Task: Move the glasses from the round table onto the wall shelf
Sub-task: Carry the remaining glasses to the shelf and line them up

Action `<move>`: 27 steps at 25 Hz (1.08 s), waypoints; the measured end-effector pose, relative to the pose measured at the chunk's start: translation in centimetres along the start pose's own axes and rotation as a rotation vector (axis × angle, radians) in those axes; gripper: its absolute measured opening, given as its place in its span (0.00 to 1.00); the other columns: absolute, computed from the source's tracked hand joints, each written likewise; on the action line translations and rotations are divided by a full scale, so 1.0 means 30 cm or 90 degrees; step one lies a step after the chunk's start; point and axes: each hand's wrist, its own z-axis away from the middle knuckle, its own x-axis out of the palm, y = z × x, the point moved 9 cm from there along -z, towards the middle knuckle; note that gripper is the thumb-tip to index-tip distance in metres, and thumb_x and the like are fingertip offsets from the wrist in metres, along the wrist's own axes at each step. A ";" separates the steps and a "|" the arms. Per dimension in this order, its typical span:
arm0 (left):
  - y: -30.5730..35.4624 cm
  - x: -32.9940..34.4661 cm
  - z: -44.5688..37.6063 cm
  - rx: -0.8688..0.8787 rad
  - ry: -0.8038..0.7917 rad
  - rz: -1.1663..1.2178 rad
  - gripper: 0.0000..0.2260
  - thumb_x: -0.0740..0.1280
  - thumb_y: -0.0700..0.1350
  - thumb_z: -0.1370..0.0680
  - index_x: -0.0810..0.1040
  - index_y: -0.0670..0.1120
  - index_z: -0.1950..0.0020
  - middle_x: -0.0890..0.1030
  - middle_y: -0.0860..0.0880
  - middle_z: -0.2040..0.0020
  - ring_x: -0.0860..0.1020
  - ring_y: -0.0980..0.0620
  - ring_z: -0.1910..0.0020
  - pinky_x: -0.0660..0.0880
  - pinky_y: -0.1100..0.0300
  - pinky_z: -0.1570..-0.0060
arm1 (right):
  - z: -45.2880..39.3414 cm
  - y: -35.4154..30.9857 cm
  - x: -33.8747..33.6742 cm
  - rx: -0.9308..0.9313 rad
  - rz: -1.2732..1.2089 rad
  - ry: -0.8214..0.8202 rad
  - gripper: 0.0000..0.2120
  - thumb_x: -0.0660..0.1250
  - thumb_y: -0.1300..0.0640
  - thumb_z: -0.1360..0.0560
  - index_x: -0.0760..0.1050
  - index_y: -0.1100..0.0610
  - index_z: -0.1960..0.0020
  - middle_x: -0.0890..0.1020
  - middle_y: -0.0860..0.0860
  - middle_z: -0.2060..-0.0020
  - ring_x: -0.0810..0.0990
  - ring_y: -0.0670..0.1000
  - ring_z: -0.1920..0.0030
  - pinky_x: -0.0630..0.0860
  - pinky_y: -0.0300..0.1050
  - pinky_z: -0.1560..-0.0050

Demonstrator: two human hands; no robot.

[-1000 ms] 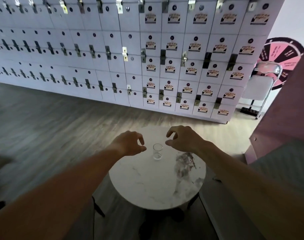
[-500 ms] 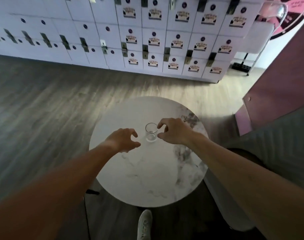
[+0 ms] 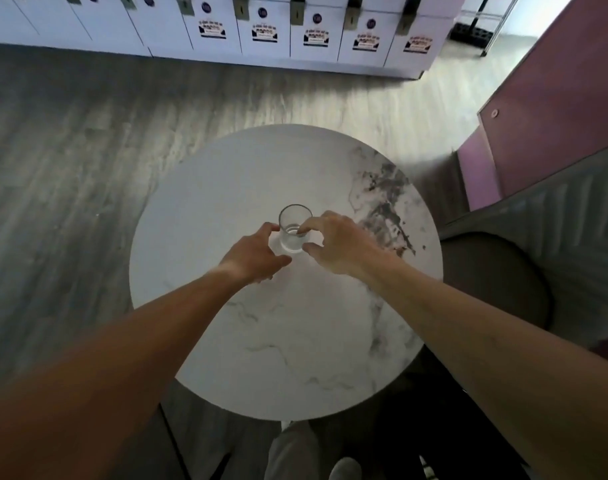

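Head view, looking down. One clear glass tumbler [image 3: 294, 229] stands upright on the round marble-top table [image 3: 226, 341], a little above frame centre. It is the only glass visible on the table.

Left hand [image 3: 257, 252] comes in from the lower left, fingers curled and loosely spread, fingertips at the tumbler's left wall; thumb lies just below its base. Contact looks likely but cannot be confirmed. Right hand [image 3: 340, 242] comes in from the lower right, forefinger and thumb parted around the tumbler's right side, forefinger tip touching or overlapping the wall as seen through the glass. Neither hand is closed firmly; the glass base sits flat on the tabletop.

Wall shelf: not in frame. Upper edge shows a row of white lockers [image 3: 295, 29]; a pink panel [image 3: 555, 98] stands at upper right.

Judgement: the pickup is beginning. Lift, carry and placement remain. Whether any glasses have been shelved cannot be told.
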 end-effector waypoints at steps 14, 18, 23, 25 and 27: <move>0.598 -0.120 0.169 0.249 -0.077 0.144 0.26 0.74 0.56 0.27 0.68 0.60 0.32 0.84 0.49 0.51 0.86 0.52 0.60 0.84 0.50 0.59 | 0.323 -0.006 -0.559 0.074 -0.048 0.206 0.07 0.65 0.54 0.21 0.78 0.52 0.44 0.77 0.52 0.47 0.76 0.51 0.51 0.71 0.43 0.51; 0.937 -0.018 0.405 0.379 -0.159 0.113 0.25 0.74 0.51 0.26 0.70 0.57 0.32 0.84 0.45 0.52 0.86 0.46 0.57 0.82 0.52 0.59 | 0.707 0.092 -0.746 0.162 -0.058 0.335 0.07 0.64 0.53 0.21 0.78 0.52 0.46 0.78 0.55 0.49 0.77 0.55 0.49 0.70 0.45 0.53; 1.214 0.271 0.813 0.519 -0.244 0.063 0.21 0.74 0.51 0.26 0.73 0.56 0.35 0.83 0.52 0.63 0.82 0.52 0.66 0.77 0.61 0.70 | 1.311 0.162 -0.820 0.273 -0.076 0.464 0.08 0.66 0.55 0.23 0.79 0.55 0.46 0.82 0.58 0.51 0.80 0.59 0.50 0.72 0.46 0.53; 1.285 0.422 0.996 0.572 -0.307 0.058 0.21 0.73 0.50 0.25 0.72 0.56 0.34 0.82 0.54 0.69 0.79 0.55 0.70 0.72 0.62 0.74 | 1.584 0.170 -0.809 0.323 -0.107 0.509 0.08 0.65 0.55 0.24 0.79 0.53 0.46 0.83 0.53 0.56 0.80 0.55 0.53 0.73 0.43 0.56; 1.343 0.583 1.202 0.618 -0.377 0.034 0.21 0.73 0.53 0.26 0.71 0.62 0.35 0.82 0.56 0.68 0.79 0.56 0.70 0.72 0.61 0.73 | 1.868 0.176 -0.782 0.389 -0.109 0.561 0.08 0.64 0.56 0.25 0.79 0.52 0.48 0.83 0.50 0.57 0.81 0.55 0.54 0.76 0.44 0.55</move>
